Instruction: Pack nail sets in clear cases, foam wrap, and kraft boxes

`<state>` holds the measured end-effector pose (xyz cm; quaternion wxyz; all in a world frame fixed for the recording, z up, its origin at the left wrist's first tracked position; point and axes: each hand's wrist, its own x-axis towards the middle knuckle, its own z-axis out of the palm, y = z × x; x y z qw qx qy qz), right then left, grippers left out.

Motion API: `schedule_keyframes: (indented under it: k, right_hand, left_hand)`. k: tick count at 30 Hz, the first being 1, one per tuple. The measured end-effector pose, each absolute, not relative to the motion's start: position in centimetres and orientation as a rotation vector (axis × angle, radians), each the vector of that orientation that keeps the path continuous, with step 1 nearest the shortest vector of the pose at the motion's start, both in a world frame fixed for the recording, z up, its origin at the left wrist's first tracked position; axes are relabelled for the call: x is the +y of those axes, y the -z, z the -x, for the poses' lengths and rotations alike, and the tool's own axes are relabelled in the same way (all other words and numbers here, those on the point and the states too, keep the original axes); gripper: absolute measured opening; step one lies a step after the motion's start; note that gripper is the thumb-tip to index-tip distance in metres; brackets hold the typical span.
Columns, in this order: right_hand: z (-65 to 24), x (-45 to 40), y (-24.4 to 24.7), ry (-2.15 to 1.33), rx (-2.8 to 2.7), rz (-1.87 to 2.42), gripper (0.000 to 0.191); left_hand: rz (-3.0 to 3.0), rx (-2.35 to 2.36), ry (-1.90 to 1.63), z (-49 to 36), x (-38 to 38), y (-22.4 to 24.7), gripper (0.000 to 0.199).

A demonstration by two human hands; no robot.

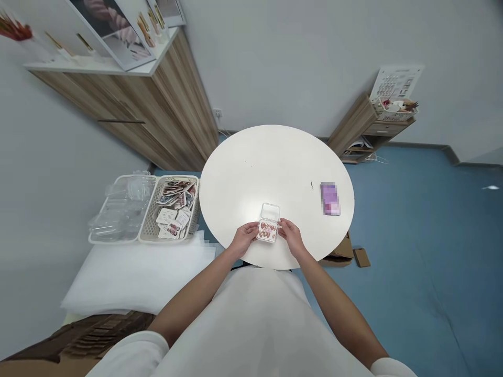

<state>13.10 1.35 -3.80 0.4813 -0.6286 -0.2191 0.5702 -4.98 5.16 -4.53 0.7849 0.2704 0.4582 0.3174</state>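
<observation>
Near the front edge of a white round table [275, 157] is a small clear hinged case [268, 230], its lid [270, 211] raised on the far side. Inside lies a white card with several reddish press-on nails in rows. On the case's left side, my left hand [245, 236] grips the edge between thumb and fingers. My right hand [291, 235] pinches the opposite side near the hinge.
A purple pixelated item [330, 199] lies at the table's right. To the left stand a basket of printed cards [146, 230] and another basket of clear plastic cases [94, 241]. Wooden cabinets [181, 104] rise behind left; a shelf unit [353, 125] stands back right.
</observation>
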Motion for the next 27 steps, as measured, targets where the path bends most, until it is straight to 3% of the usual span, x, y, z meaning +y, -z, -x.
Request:
schedule_keyframes:
  k: [3,27]
  right_hand:
    - [-12.0,2.1,2.6,-1.511,-0.494,1.438,0.037]
    - [-8.7,0.0,-0.5,-1.455,-0.450,1.253,0.034]
  left_hand:
    - [-0.594,0.936,-0.655,6.4,5.0,3.7,0.035]
    - [-0.432,0.736,-0.578,8.7,4.5,2.4,0.029]
